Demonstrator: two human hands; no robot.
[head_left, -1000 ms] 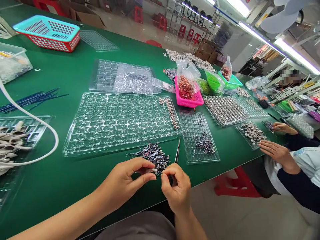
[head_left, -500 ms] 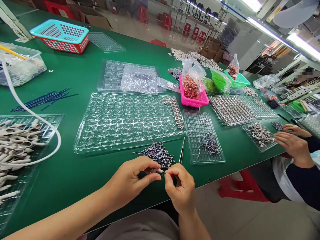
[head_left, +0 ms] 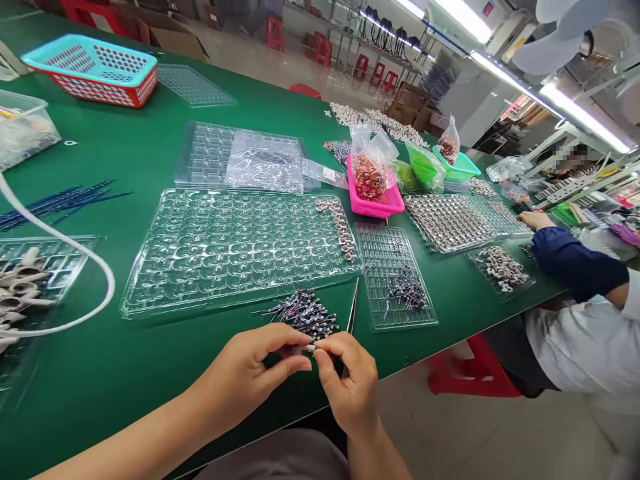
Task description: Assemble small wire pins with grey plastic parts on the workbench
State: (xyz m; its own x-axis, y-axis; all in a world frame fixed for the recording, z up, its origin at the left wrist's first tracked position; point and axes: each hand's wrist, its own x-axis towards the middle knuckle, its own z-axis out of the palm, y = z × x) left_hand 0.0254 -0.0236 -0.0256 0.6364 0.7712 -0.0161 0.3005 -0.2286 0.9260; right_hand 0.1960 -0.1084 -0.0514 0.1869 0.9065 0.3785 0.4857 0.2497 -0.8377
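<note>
My left hand (head_left: 270,360) pinches a small whitish plastic housing (head_left: 310,348) between thumb and forefinger; most of it is hidden by the fingers. At its right end, the thumb and forefinger of my right hand (head_left: 347,373) are pressed together on something too small to make out. Slim metal tweezers (head_left: 354,303) stick up from behind my right hand, tucked in its grip. Just beyond the fingers lies a heap of small dark components with thin wire leads (head_left: 313,317). Behind it is a large clear blister tray (head_left: 240,250), with pale housings (head_left: 343,230) in its right-hand pockets.
A smaller clear tray (head_left: 400,267) to the right holds more wired parts. Further back stand a pink basket (head_left: 377,208) and a blue-and-red basket (head_left: 95,77). A white cable (head_left: 100,263) curves over a tray at left. A co-worker's sleeve (head_left: 575,263) reaches across at right.
My view has turned slightly right. My fingertips have drawn closer together, and the thin dark wire between them no longer shows. The co-worker's arm has reached further forward across the table.
</note>
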